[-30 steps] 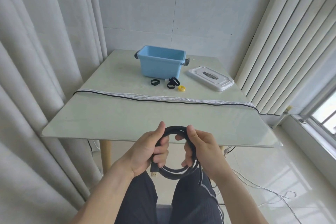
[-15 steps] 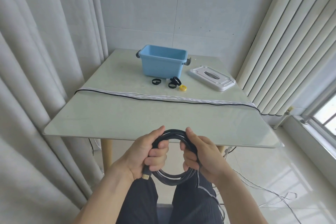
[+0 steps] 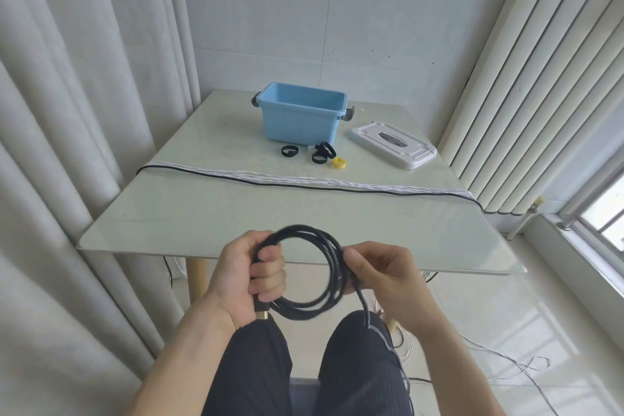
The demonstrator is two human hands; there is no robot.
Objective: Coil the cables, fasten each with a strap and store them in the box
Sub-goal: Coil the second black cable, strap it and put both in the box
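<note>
While your left hand [image 3: 248, 275] clamps the black cable [image 3: 305, 272] coil above your lap, short of the table [image 3: 209, 213], your right hand [image 3: 383, 272] pinches the far side; feed each loop evenly, matching size, keeping the trailing end untwisted

Bright, even daylight enters from the window [image 3: 604, 213] at right, throwing glare on the floor tiles [image 3: 526, 307]. Shadows are soft. Wide-angle distortion bows the curtains [image 3: 67, 145]; the black cable coil [image 3: 310, 273] shows motion blur.
</note>
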